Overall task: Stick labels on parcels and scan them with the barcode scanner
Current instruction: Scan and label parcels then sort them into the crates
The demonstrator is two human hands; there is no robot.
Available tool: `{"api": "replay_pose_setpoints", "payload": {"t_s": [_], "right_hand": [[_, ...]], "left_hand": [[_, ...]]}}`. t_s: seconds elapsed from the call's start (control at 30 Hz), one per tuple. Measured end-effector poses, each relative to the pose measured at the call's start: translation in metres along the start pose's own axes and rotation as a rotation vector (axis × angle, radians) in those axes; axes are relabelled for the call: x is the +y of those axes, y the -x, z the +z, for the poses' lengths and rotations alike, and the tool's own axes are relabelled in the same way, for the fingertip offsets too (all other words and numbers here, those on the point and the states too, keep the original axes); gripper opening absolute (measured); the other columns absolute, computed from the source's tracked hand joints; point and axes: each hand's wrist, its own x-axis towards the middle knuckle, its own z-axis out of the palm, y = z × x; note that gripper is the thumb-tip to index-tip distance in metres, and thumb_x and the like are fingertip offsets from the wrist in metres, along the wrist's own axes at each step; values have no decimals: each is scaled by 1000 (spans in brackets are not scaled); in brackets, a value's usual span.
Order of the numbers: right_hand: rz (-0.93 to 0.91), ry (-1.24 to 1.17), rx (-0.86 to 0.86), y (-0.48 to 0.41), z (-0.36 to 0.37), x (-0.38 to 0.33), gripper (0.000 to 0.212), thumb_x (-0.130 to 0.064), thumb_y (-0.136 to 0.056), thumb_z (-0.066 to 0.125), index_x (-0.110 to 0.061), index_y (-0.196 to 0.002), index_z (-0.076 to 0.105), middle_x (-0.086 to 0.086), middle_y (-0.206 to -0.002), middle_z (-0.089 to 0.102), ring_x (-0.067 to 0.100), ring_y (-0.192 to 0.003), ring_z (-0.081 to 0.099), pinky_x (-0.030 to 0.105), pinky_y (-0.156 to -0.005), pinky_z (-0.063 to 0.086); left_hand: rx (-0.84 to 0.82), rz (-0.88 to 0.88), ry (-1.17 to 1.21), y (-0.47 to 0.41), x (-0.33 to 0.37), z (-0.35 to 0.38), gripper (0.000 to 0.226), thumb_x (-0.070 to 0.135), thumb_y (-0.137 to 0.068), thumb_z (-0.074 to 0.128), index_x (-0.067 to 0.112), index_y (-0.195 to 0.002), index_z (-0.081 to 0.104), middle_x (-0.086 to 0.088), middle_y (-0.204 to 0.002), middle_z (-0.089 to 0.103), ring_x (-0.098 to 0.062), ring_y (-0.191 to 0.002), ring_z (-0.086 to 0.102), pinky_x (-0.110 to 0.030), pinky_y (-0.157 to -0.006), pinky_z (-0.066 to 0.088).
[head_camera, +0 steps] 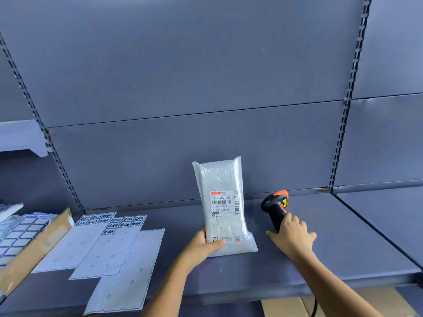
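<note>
The parcel [220, 179], a long bubble-wrap bag, stands on end on the shelf [332, 236], a little right of the frame's centre, with its top leaning toward the back panel. The left hand [201, 245] grips its lower left edge, thumb [218, 243] laid across the front and the other fingers hidden behind. Held this way, the printed label [225, 203] and its barcodes face outward and stay uncovered, which suits a scan.

Just right of the parcel, the scanner [274, 205] stands with its orange-trimmed head up. The right hand [294, 236] is at the base of its handle. One of the fingers [288, 219] lies against the grip while the rest are spread and blurred, so I cannot tell whether the hand has closed on it. The head looks turned away from the parcel, so it probably still has to be swung round toward the barcode.

At lower left, several backing sheets [109, 243] lie flat and overlapping on the shelf. They are mostly peeled, with a few stickers [119, 221] left along their far ends, within easy reach of the left hand. A cardboard box [34, 252] at the left edge carries a fuller sheet on top.

The parcel already bears a label, so scanning is likely the step in hand.
</note>
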Motion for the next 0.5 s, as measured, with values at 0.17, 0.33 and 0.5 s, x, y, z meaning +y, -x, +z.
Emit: {"api": "replay_pose_setpoints", "payload": {"t_s": [0.17, 0.33, 0.5], "right_hand": [[104, -342, -88, -12, -13, -2, 32, -23, -81, 56, -8, -99, 35, 8, -94, 55, 30, -87, 56, 33, -69, 40], [146, -1071, -170, -2, -27, -3, 34, -10, -81, 57, -9, -111, 41, 7, -69, 50, 19, -54, 44, 27, -51, 33], [-10, -1346, -267, 44, -51, -8, 21, -2, -87, 50, -20, -98, 47, 5, -65, 48, 16, -54, 43, 27, -49, 32]], "left_hand": [[23, 21, 30, -5, -6, 0, 36, 18, -89, 65, 27, -119, 47, 21, -105, 58, 10, -93, 54, -2, -64, 42], [10, 37, 23, -11, -4, 0, 38, 17, -89, 64, 26, -121, 46, 22, -105, 57, 11, -93, 52, -2, -64, 43], [2, 40, 46, -20, 0, 3, 35, 16, -87, 68, 26, -115, 50, 9, -115, 62, 2, -93, 58, -6, -69, 45]]}}
